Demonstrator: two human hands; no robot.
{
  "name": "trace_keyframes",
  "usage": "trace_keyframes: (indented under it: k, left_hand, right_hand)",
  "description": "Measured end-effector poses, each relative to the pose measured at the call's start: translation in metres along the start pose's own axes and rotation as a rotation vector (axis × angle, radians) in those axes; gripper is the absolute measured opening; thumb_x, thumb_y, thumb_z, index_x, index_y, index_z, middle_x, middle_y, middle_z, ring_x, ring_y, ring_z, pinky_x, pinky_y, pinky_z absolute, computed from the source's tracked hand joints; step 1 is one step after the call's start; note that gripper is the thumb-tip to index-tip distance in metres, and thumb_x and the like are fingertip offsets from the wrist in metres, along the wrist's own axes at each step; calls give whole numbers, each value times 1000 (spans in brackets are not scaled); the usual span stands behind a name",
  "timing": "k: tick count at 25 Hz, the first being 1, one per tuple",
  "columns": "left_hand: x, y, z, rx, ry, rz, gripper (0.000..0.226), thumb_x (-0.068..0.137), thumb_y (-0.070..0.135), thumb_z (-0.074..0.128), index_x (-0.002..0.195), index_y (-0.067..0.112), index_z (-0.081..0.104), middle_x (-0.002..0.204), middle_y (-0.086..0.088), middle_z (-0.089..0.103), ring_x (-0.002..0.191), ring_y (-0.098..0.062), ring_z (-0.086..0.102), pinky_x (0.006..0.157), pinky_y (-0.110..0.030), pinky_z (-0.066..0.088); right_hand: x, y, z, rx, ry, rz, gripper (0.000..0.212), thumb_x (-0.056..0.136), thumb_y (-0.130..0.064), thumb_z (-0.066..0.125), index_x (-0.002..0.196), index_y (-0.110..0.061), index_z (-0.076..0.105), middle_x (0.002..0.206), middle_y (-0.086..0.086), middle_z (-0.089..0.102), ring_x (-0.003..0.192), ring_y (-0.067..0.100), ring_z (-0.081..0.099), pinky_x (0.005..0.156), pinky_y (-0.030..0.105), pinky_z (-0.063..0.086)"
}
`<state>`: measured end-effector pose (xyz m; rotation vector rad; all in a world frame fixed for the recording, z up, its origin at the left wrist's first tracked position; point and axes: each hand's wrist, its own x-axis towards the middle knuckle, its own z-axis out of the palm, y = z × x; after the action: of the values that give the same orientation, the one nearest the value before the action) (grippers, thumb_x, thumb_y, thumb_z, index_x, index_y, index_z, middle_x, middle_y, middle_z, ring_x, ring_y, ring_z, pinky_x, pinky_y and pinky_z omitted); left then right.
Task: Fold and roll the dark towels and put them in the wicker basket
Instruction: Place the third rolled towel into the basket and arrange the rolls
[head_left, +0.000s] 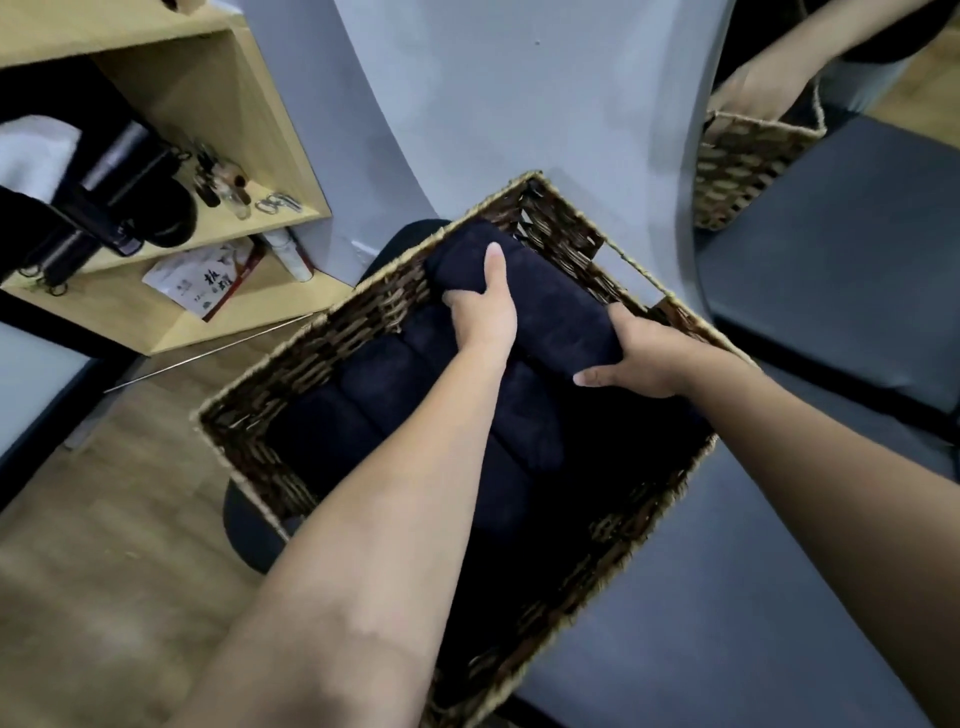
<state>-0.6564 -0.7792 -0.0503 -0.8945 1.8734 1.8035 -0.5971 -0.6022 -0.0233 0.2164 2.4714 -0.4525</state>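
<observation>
A large brown wicker basket (332, 358) fills the middle of the view. Several rolled dark towels (384, 384) lie side by side on its bottom. A further rolled dark towel (558, 306) sits on top of them at the far end, close to the basket's far wall. My left hand (483, 306) grips its far left end, thumb over the top. My right hand (641, 358) holds its near right end, fingers wrapped around it.
The basket rests on a dark seat (244, 525) beside a grey padded bench (727, 597). A wooden shelf (218, 119) with bottles and papers stands at the left. At the top right another person's hand (753, 88) holds a second wicker basket (737, 166).
</observation>
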Motion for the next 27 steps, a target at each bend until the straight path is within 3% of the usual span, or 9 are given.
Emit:
trace_keyframes:
  k: [3, 5, 7, 9, 13, 17, 20, 22, 27]
  left_hand:
    - [-7, -13, 7, -72, -53, 2, 106, 89, 78, 46, 162, 17, -2, 165, -5, 25, 145, -29, 35, 119, -42, 31]
    - [-5, -15, 8, -99, -44, 17, 103, 92, 74, 46, 162, 17, -5, 167, -3, 19, 149, -26, 29, 118, -39, 26]
    - [-4, -11, 9, -101, -27, 28, 102, 93, 72, 47, 162, 18, -4, 167, -3, 19, 149, -26, 28, 119, -39, 26]
    - [-4, -10, 10, -97, -21, 24, 102, 92, 72, 49, 162, 19, -4, 167, -3, 21, 149, -26, 29, 119, -40, 26]
    - [0, -13, 11, -107, -24, 19, 104, 90, 74, 49, 162, 21, -5, 167, -3, 21, 148, -26, 31, 119, -42, 26]
    - [4, -15, 11, -179, -43, 11, 109, 85, 78, 54, 162, 26, -3, 166, -1, 23, 146, -25, 35, 120, -47, 31]
    - [6, -18, 10, -224, -57, 16, 114, 78, 80, 59, 162, 30, 0, 164, 0, 27, 143, -24, 39, 117, -51, 36]
    - [7, -19, 11, -203, -64, 24, 116, 76, 81, 60, 162, 29, 1, 164, 0, 28, 143, -24, 40, 117, -52, 36]
    - [20, 0, 26, -43, -132, 40, 110, 85, 77, 54, 162, 21, -1, 165, -2, 26, 146, -26, 36, 117, -51, 36]
  right_hand:
    - [1, 1, 0, 27, -12, -11, 90, 74, -61, 82, 138, -17, 37, 136, 9, 58, 121, 32, 57, 93, 38, 46]
    - [-2, 0, -3, 25, 15, -39, 88, 75, -68, 76, 140, -19, 41, 134, 6, 60, 120, 30, 58, 97, 40, 48]
    - [-7, 0, -9, -18, 143, -96, 76, 85, -73, 60, 140, -21, 50, 131, 5, 64, 120, 30, 59, 96, 38, 48]
    - [-10, -2, -14, -62, 283, -127, 59, 97, -63, 49, 137, -20, 56, 129, 7, 66, 120, 32, 59, 91, 38, 47]
    - [-6, -7, -15, 31, 500, -247, 37, 102, -44, 52, 126, -19, 63, 121, 5, 68, 114, 30, 61, 89, 41, 51]
    - [0, -3, -24, 95, 757, -301, 39, 102, -46, 48, 120, -18, 67, 114, 2, 69, 108, 30, 57, 94, 43, 42]
    - [12, 3, -32, 233, 558, -135, 44, 107, -51, 34, 127, -23, 61, 123, 3, 67, 119, 32, 55, 98, 43, 40]
    - [18, 3, -33, 288, 389, -99, 43, 108, -54, 25, 101, -30, 60, 110, 0, 65, 113, 30, 58, 87, 37, 40]
    - [29, 0, -34, 299, 360, -98, 45, 107, -58, 21, 83, -34, 51, 102, -1, 61, 100, 24, 53, 81, 34, 34]
